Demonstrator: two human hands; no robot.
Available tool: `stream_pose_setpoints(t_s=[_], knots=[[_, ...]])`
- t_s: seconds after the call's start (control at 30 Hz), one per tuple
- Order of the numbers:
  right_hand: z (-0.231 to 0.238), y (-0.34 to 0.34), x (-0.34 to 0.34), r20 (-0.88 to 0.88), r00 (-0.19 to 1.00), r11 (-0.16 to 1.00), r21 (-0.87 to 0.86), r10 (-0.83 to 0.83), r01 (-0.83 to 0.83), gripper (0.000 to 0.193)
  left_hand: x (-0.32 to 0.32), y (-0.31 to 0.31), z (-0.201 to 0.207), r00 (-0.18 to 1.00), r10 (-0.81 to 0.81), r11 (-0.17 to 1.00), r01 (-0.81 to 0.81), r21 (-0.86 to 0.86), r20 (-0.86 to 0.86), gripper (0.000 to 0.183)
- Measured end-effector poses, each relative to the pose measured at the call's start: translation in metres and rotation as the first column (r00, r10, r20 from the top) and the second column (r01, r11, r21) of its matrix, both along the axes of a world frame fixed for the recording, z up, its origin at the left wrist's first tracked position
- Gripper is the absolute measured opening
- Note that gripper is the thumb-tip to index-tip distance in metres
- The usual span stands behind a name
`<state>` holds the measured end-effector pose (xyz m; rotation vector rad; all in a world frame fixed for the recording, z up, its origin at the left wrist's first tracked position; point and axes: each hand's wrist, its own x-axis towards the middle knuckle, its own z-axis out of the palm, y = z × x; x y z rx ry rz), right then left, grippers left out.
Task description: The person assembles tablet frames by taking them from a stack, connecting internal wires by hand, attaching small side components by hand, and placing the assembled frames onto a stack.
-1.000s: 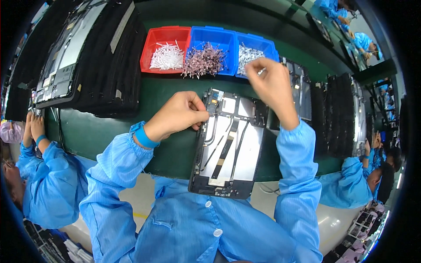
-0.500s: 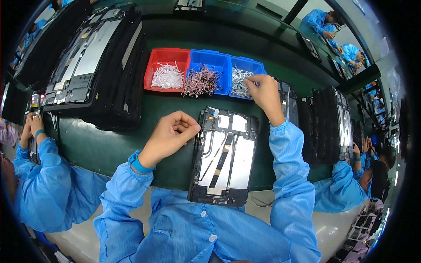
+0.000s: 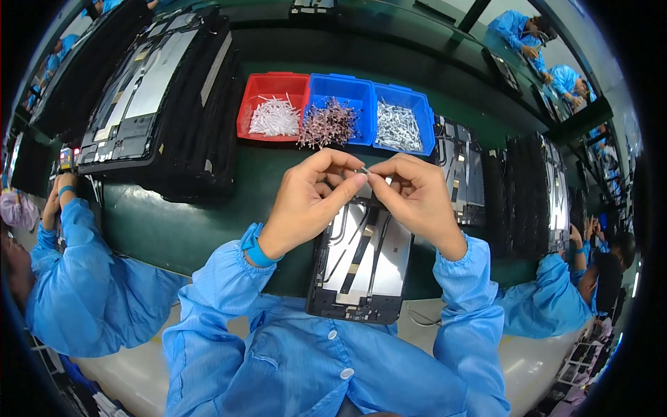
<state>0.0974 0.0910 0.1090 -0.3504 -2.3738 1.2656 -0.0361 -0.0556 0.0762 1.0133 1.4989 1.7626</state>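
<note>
Above the top end of an opened tablet (image 3: 361, 278), my two hands meet fingertip to fingertip. Between them is a small silvery-white part (image 3: 365, 171), too small to make out fully. My left hand (image 3: 316, 198) pinches it from one side with thumb and forefinger, a blue band around the wrist. From the other side, my right hand (image 3: 417, 198) pinches it too. The tablet lies at the table's front edge, its inside up, with silvery plates, black cables and a black lower strip. My hands hide its upper part.
Behind my hands stand a red bin (image 3: 243, 115) of white pieces, a blue bin (image 3: 340, 85) of pinkish-brown parts and another blue bin (image 3: 410, 97) of silvery parts. Tablet stacks stand left (image 3: 132, 125) and right (image 3: 462, 174). Co-workers in blue sit at both sides.
My right hand has come away from the right blue bin toward me. My left hand has moved right and up, and both now meet over the tablet at a small silvery-white part.
</note>
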Motion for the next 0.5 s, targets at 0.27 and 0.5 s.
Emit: stream_pose_setpoints(t_s=[0.27,0.5], knots=[[-0.012,0.023,-0.011,-0.096,0.991,0.919,0.374,-0.095,0.124,0.008,-0.008,0.015,-0.006,0.973,0.163,0.968,-0.189,0.162,0.162,0.016],[-0.036,0.074,-0.026,-0.377,0.905,0.729,0.561,-0.198,0.393,0.015,0.001,0.008,-0.013,0.963,0.246,0.950,-0.216,0.225,-0.112,0.010]])
